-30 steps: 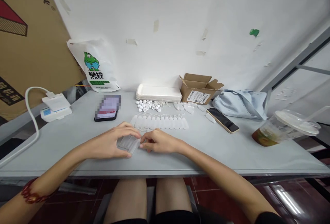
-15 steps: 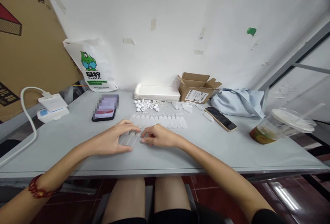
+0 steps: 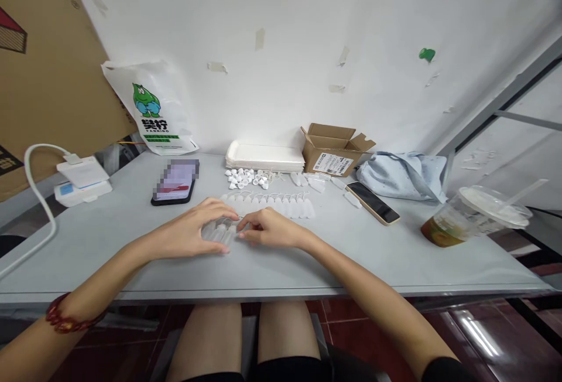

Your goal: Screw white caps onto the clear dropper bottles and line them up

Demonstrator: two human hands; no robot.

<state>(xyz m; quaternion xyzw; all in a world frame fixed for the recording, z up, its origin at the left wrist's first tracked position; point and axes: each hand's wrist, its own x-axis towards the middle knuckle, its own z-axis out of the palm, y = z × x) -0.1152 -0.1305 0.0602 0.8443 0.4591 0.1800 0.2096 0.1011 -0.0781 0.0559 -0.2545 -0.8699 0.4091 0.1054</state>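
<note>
My left hand curves around several small clear plastic tubes lying side by side on the table. Its fingers are at their far ends and its thumb is near the close ends. At the right side of these tubes is my right hand, its fingers curled and the thumb near the index finger; what lies between the fingertips is too small to make out. Just beyond both hands lies a row of translucent tubes with thin loops at their tops. Small white caps are heaped behind that row.
At the back stand a stack of white trays and an open cardboard box. A phone lies at left, another phone at right. A drink cup, a pale blue cloth bag and a white charger are also on the table.
The camera view has shifted slightly. Both hands stay around the clear tubes, with only small finger movement; the right fingertips are a little closer to the left hand.
</note>
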